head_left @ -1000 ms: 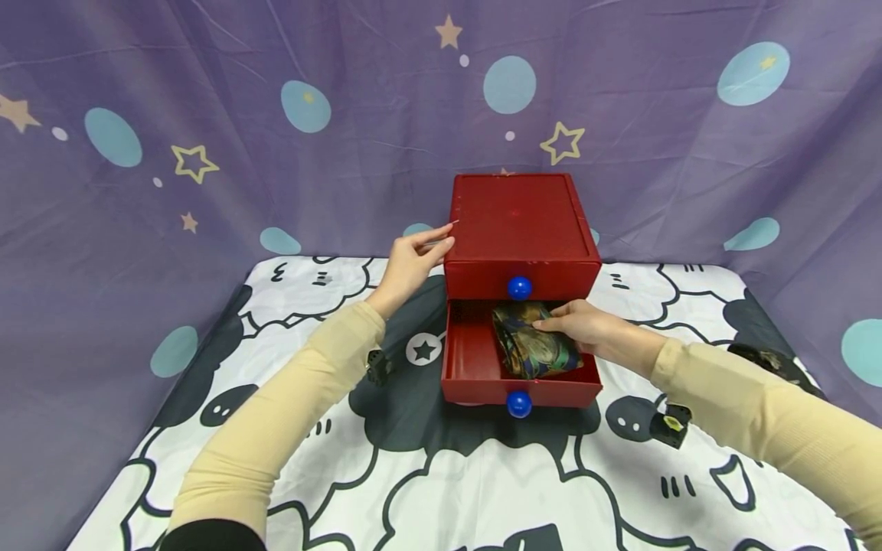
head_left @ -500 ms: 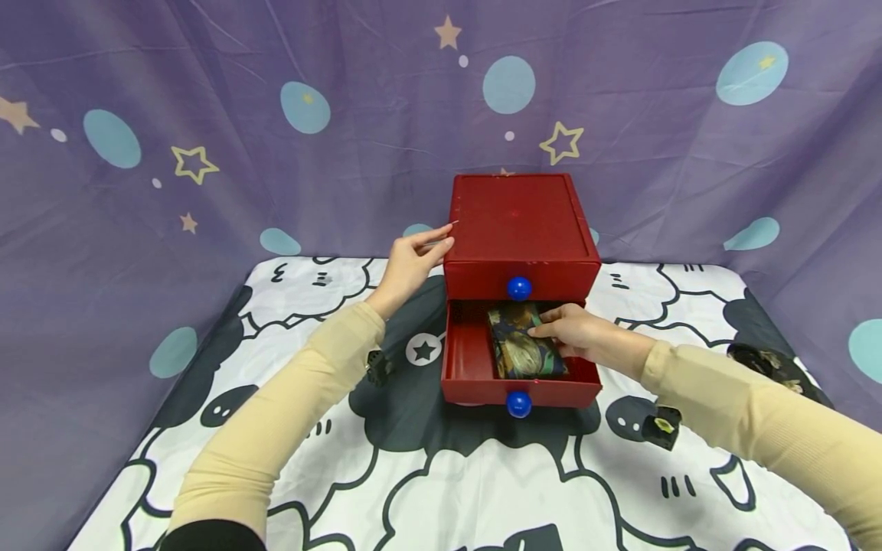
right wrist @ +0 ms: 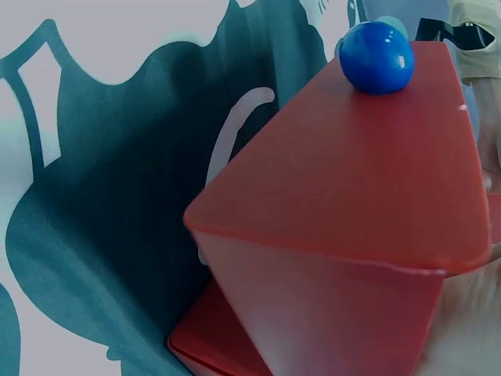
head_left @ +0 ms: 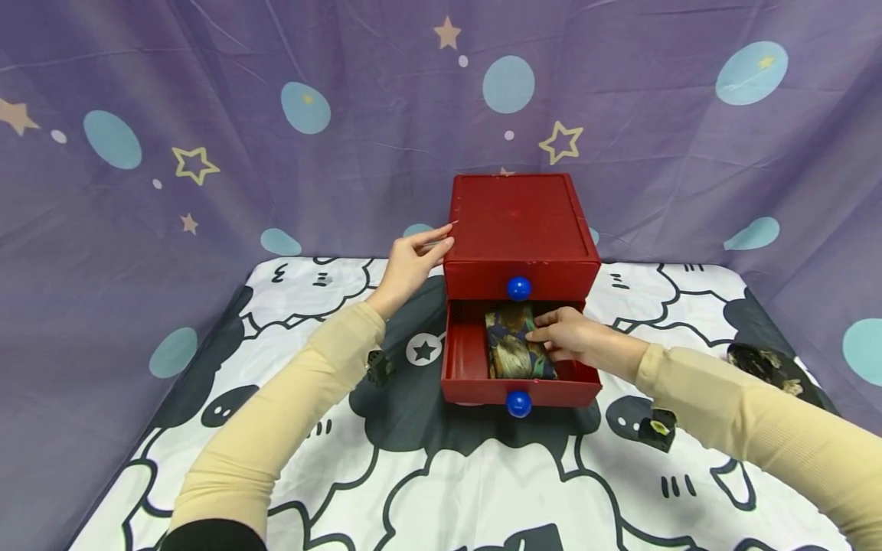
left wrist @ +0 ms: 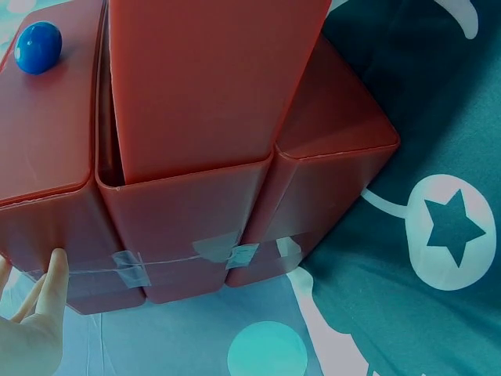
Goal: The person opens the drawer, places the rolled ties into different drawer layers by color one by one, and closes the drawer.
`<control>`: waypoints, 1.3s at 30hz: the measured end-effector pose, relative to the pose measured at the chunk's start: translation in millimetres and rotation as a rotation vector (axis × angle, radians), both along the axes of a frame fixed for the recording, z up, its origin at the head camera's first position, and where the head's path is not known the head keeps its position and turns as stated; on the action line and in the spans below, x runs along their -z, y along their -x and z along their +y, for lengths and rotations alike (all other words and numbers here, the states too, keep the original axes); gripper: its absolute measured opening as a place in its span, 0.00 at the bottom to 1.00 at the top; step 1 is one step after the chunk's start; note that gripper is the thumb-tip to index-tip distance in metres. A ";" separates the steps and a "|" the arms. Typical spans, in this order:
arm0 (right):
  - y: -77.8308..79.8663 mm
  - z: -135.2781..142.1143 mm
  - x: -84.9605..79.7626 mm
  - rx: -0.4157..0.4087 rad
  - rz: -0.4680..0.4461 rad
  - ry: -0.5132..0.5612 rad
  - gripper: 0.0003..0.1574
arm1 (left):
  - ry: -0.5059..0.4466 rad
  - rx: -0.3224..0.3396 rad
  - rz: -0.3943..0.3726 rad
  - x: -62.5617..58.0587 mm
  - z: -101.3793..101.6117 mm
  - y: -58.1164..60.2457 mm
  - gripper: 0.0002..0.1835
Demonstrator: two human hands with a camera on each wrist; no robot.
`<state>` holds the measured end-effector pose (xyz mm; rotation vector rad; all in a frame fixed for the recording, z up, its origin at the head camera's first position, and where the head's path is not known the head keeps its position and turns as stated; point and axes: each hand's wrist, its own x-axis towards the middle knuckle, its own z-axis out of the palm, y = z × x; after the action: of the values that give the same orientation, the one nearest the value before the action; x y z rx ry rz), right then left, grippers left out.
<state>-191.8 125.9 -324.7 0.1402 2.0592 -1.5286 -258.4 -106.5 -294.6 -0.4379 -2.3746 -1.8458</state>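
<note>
A red two-drawer box (head_left: 517, 218) stands at the back of the table, its lower drawer (head_left: 465, 352) pulled out. In that drawer lies a folded silky cloth (head_left: 510, 348), dark with gold and green patterns. My right hand (head_left: 572, 335) reaches into the drawer, thumb and fingers touching the cloth's right side. The right wrist view shows mainly the drawer front with a blue knob (right wrist: 376, 56). My left hand (head_left: 406, 264) rests its fingertips against the box's left side near the top. In the left wrist view its fingers (left wrist: 53, 294) are extended against the red wall.
The upper drawer (head_left: 482, 281) is shut, with its own blue knob (head_left: 519, 288). A dark patterned fabric item (head_left: 775, 373) lies at the table's right, partly behind the right sleeve. A white cartoon-print tablecloth (head_left: 386, 513) covers the table; a purple curtain (head_left: 386, 92) hangs behind.
The folded cloth has shifted left within the drawer and looks flatter and narrower. My right hand has moved slightly left with it. The left hand and the box stay put.
</note>
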 end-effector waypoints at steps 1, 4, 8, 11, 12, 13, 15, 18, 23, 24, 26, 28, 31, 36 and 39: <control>0.0 0.2 0.3 -0.005 0.004 -0.004 0.34 | -0.005 0.002 -0.007 -0.9 0.0 -0.6 0.19; -0.6 1.3 1.1 -0.025 0.022 -0.020 0.34 | -0.004 0.007 -0.021 -7.5 1.2 -6.3 0.19; -1.3 2.4 1.3 -0.039 0.040 -0.039 0.34 | 0.006 0.006 -0.024 -17.3 3.5 -15.5 0.19; -1.1 2.6 0.4 -0.050 0.052 -0.058 0.33 | 0.009 0.002 -0.024 -20.4 4.3 -18.6 0.19; -1.2 2.6 -0.3 -0.058 0.059 -0.067 0.33 | 0.008 0.002 -0.025 -20.8 4.4 -18.9 0.19; -1.2 2.7 -0.9 -0.066 0.065 -0.076 0.33 | 0.008 0.002 -0.025 -21.0 4.5 -19.0 0.19; -1.4 3.0 -1.8 -0.079 0.078 -0.089 0.32 | 0.007 0.001 -0.028 -21.0 4.3 -19.0 0.19; -2.2 4.2 -3.3 -0.106 0.102 -0.110 0.32 | 0.008 0.000 -0.031 -20.0 3.9 -18.1 0.19; -4.6 6.2 -4.9 -0.135 0.149 -0.144 0.33 | 0.018 -0.002 -0.025 -19.6 3.8 -17.8 0.19; -5.4 6.3 -5.4 -0.139 0.160 -0.151 0.34 | 0.017 -0.002 -0.024 -19.8 3.9 -18.0 0.19; -7.1 6.7 -6.6 -0.144 0.186 -0.163 0.34 | 0.020 -0.002 -0.022 -19.9 4.0 -18.2 0.19; -8.7 7.0 -8.0 -0.143 0.214 -0.174 0.34 | 0.019 -0.002 -0.021 -20.1 4.1 -18.4 0.19; -11.6 7.5 -11.7 -0.149 0.261 -0.189 0.34 | 0.014 0.001 -0.022 -19.9 3.8 -18.0 0.19; -15.0 11.5 -16.0 -0.186 0.354 -0.219 0.31 | 0.009 0.002 -0.027 -19.6 3.6 -17.3 0.19; -18.4 14.4 -17.2 -0.220 0.459 -0.276 0.28 | 0.009 -0.002 -0.025 -19.9 4.0 -17.6 0.19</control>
<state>-173.3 140.4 -307.5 -0.3553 2.5382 -1.2165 -240.8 -102.6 -274.8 -0.4161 -2.3992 -1.8515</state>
